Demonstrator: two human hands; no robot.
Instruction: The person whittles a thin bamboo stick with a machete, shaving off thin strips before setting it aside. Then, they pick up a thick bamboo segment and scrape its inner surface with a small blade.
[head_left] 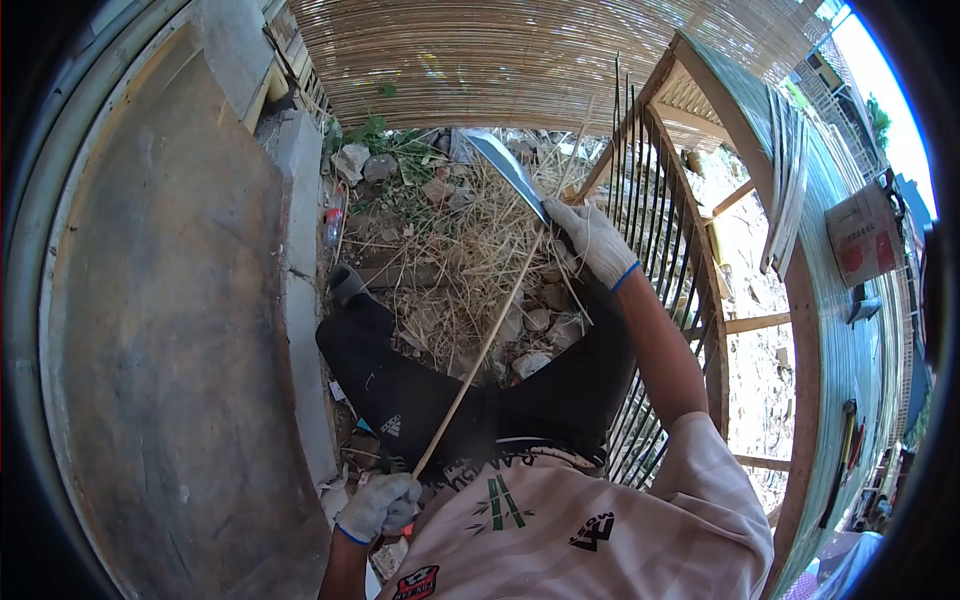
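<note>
My right hand (pixel 590 240), in a pale glove with a blue cuff, is wrapped round the handle of a machete (pixel 505 170). Its broad blade points up and to the left, away from me. A long thin bamboo strip (pixel 480 360) slants across my lap and passes right by the base of the blade, beneath my right hand. Down by my left hip, my gloved left hand (pixel 380 505) is closed around the strip's near end. Pale shavings (pixel 470 250) lie on the ground in front of my legs.
A large worn board (pixel 170 320) stands along the left. On the right is a wooden frame (pixel 705 220) with dark slats, beside a bench (pixel 850 350) carrying a cardboard box (pixel 862 235) and several strips (pixel 790 180). A bamboo screen (pixel 460 60) closes the back; stones (pixel 350 162) lie below it.
</note>
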